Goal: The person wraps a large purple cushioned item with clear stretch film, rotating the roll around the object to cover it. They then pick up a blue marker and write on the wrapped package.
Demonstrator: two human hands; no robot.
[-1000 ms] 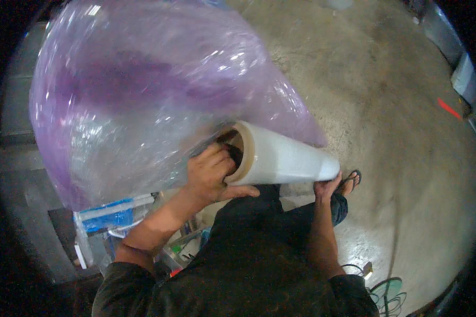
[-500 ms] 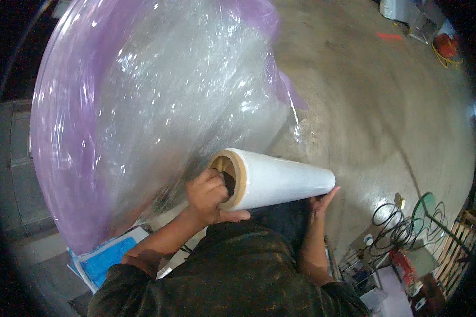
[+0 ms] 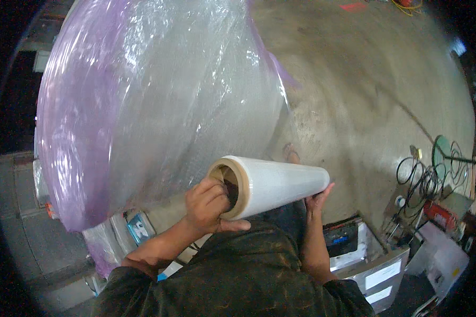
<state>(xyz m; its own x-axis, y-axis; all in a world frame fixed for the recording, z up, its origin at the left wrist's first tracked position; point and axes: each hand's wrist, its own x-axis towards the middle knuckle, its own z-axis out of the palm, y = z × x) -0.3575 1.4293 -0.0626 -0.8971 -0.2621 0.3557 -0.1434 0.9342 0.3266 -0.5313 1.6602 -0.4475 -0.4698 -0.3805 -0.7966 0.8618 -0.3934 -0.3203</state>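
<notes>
I hold a roll of clear stretch film [image 3: 280,182] on a brown cardboard core, lying crosswise in front of my chest. My left hand [image 3: 209,203] grips its near end, with fingers tucked into the open core. My right hand [image 3: 318,198] supports the far end from below. A sheet of film runs from the roll up onto a large bulky load [image 3: 158,100], which is wrapped in clear film over purple plastic and fills the upper left of the view.
Bare concrete floor [image 3: 365,95] spreads to the right. Coiled cables and a green round object [image 3: 433,164] lie at the right edge. A grey box with white labels [image 3: 375,269] stands by my right side. A blue-and-white item [image 3: 140,227] sits under the load.
I have moved around the load, and the floor clutter at the right has shifted into view. The roll stays level between both hands, and more film covers the load.
</notes>
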